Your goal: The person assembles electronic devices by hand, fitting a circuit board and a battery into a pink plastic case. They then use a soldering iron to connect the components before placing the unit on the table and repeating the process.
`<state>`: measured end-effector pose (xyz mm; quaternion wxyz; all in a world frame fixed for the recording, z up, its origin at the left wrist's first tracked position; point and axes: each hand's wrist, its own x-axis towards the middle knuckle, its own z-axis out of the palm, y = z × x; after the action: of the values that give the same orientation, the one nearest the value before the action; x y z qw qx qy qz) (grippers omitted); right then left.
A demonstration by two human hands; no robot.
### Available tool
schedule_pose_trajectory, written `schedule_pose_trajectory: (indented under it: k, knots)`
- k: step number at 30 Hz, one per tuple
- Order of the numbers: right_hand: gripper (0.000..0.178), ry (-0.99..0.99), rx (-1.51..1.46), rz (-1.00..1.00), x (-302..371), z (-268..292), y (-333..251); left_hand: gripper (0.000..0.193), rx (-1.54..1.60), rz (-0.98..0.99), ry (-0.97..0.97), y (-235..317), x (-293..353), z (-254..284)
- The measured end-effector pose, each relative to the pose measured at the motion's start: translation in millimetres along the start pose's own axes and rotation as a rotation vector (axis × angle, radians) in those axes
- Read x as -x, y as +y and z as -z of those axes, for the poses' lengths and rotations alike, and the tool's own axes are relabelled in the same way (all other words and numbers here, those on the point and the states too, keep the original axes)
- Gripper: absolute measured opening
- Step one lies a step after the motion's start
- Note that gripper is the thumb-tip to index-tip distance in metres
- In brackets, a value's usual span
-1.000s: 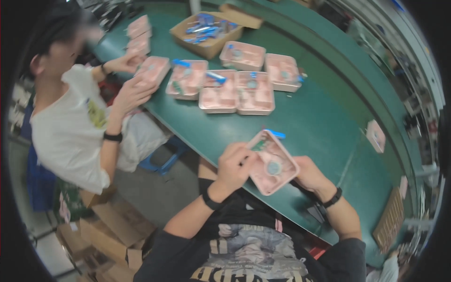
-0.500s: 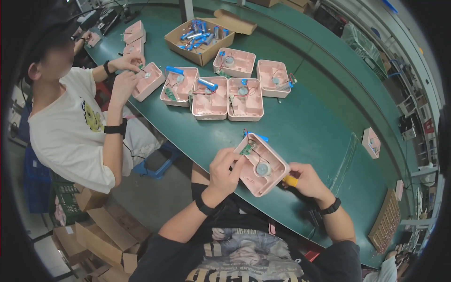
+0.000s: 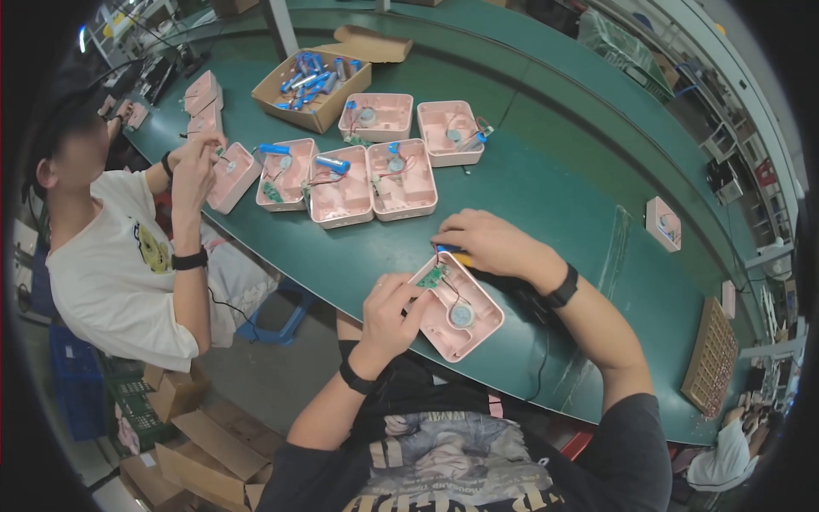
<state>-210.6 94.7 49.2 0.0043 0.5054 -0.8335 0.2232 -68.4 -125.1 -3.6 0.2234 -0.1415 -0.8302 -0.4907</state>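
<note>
A pink plastic housing [image 3: 484, 300] is tilted near the table's front edge. Inside it are a green circuit board [image 3: 432, 278], a round grey disc [image 3: 461, 317] and thin wires. My left hand [image 3: 392, 317] is closed on the housing's left side, with the fingers by the board. My right hand [image 3: 488, 245] is closed over the housing's far corner, around a yellow-handled tool [image 3: 461, 258] whose working end I cannot make out. Its fingertips are at a blue cylindrical battery [image 3: 443, 249] wired to the housing, mostly hidden by the hand.
Several similar housings [image 3: 405, 205] with batteries stand farther left. Behind them is a cardboard box [image 3: 337, 109] of blue batteries. A co-worker [image 3: 128, 256] at the left handles another housing [image 3: 230, 181]. At the right are a lone housing [image 3: 663, 224], a gridded tray [image 3: 711, 358] and a black cable [image 3: 546, 354].
My right hand has moved from the housing's right side to its far corner, taking the yellow-handled tool along. The housing sits lower in view, still in my left hand. The view has shifted.
</note>
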Motion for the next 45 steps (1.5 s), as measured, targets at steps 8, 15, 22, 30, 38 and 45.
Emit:
schedule_pose_trajectory:
  k: [8, 15, 22, 30, 38, 45]
  knots:
    - [0.033, -0.097, -0.231, -0.391, 5.2, 41.9, -24.3, 0.011, -0.149, -0.028, 0.006, 5.3, 1.0, -2.2]
    - [0.03, 0.053, -0.453, -0.472, 27.3, 23.3, -66.2, 0.012, -0.161, -0.027, 0.003, 3.9, -1.5, -4.8]
    - [0.033, 0.249, -0.066, -0.279, 37.4, 2.1, -81.2, 0.011, -0.157, -0.024, 0.02, 5.5, -0.5, -4.8]
    - [0.036, 0.215, -0.104, -0.396, 42.0, 11.8, -87.4, 0.01, -0.146, -0.007, 0.022, 7.2, 2.3, -4.0]
    - [0.039, 0.148, 0.004, -0.343, 35.6, -3.3, -90.2, 0.01, -0.137, -0.006, 0.014, 6.3, -0.2, -3.4]
    - [0.042, 0.075, 0.074, -0.264, 35.7, 6.9, -86.4, 0.01, -0.113, -0.003, 0.008, 5.1, -1.2, -3.8]
